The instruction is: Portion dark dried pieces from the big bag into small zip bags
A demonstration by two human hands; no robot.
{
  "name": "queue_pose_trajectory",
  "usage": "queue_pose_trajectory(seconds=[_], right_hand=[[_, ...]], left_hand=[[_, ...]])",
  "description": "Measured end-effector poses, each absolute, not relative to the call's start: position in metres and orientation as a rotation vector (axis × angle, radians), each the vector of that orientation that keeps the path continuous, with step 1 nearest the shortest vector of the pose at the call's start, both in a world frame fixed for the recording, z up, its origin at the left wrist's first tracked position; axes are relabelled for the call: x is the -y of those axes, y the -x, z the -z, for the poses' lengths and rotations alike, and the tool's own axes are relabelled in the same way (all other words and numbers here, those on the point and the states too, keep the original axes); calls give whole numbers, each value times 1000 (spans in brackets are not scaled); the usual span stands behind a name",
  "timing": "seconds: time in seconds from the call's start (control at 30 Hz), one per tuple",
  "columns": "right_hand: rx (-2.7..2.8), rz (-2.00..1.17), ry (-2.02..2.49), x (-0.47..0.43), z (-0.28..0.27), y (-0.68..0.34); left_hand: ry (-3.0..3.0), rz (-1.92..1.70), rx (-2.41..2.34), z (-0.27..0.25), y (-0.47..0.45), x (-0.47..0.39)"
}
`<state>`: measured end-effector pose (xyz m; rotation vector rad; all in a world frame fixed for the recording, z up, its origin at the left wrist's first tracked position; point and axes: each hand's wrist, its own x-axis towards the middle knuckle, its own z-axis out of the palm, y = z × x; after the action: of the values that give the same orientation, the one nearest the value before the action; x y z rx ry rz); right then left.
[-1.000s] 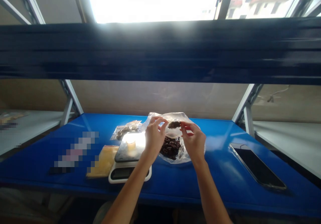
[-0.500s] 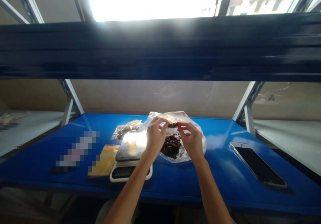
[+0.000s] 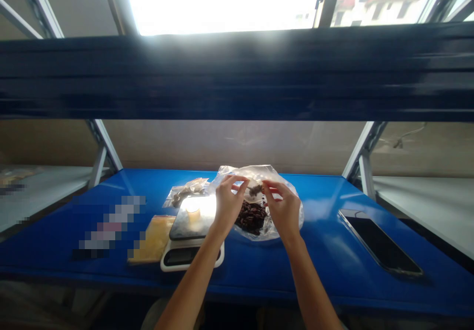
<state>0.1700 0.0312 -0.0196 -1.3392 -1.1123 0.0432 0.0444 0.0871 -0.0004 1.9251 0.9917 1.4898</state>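
Both hands are raised over a large clear plastic bag (image 3: 276, 172) that lies spread on the blue table. Thumb and fingers of my left hand (image 3: 230, 199) and my right hand (image 3: 282, 204) pinch the two sides of what looks like a small clear bag, with a grey-brown clump (image 3: 255, 190) in it. Its edges are hard to make out. Below the hands, a heap of dark brown, seed-like pieces (image 3: 252, 216) lies on the large bag. Left of it stands a white digital scale (image 3: 218, 260) with a small translucent cup (image 3: 193, 215) on its plate.
A clear bag with brownish contents (image 3: 187, 192) lies behind the scale. To its left is a yellow packet (image 3: 153, 241), then a pixelated item (image 3: 111, 226). A phone (image 3: 379, 241) rests at the right. A blue shelf beam (image 3: 237, 76) crosses above the table (image 3: 322, 266).
The grey-brown clump between my hands hangs slightly lower and shows more fully. Both hands stay nearly in place; the view has shifted a little.
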Motion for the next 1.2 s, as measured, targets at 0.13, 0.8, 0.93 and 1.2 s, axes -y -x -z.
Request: queue_pose_trajectory(seconds=[0.13, 0.8, 0.93, 1.2], right_hand=[[1085, -48, 1347, -32, 21, -170], [1037, -222, 1283, -29, 13, -167], [991, -229, 1222, -26, 13, -170], [999, -187, 1013, -11, -3, -170]], left_hand=[[-1844, -1523, -988, 2, -47, -88], [-1922, -1411, -1040, 0, -43, -79], [-1760, -1457, -1027, -5, -38, -75], [-1681, -1234, -941, -30, -12, -51]])
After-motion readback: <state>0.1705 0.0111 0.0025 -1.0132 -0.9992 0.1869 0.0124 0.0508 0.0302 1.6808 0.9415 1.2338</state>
